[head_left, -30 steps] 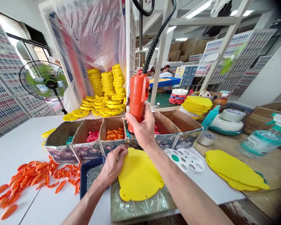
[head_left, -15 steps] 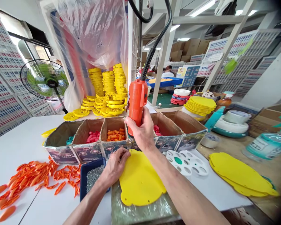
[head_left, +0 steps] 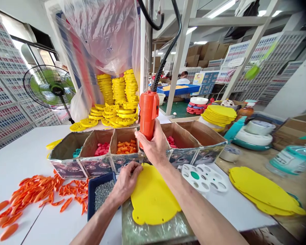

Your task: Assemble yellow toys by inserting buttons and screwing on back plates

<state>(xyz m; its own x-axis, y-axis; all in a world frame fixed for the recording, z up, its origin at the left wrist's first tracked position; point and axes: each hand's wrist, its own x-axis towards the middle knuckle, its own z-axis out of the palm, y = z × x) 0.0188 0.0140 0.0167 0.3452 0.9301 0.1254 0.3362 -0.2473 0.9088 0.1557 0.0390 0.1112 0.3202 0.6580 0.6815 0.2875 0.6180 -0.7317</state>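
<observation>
My right hand is wrapped round an orange electric screwdriver, which stands upright with its cable running up from the top. Its lower end points at the far edge of a flat yellow plastic plate; my wrist partly covers the tip. My left hand is closed, its fingers pinching the plate's upper left corner; whether a screw is between them is hidden. The plate lies on a green, film-covered block. Just left of my left hand sits a dark blue tray filled with small metal screws.
Behind my hands runs a row of cardboard bins with orange, pink and teal parts. Loose orange pieces spread at left. A white holed part and more yellow plates lie at right. Yellow stacks rise behind.
The screwdriver and my right hand have shifted very slightly left, the cable swaying with them. My left hand and the yellow plate stay nearly still.
</observation>
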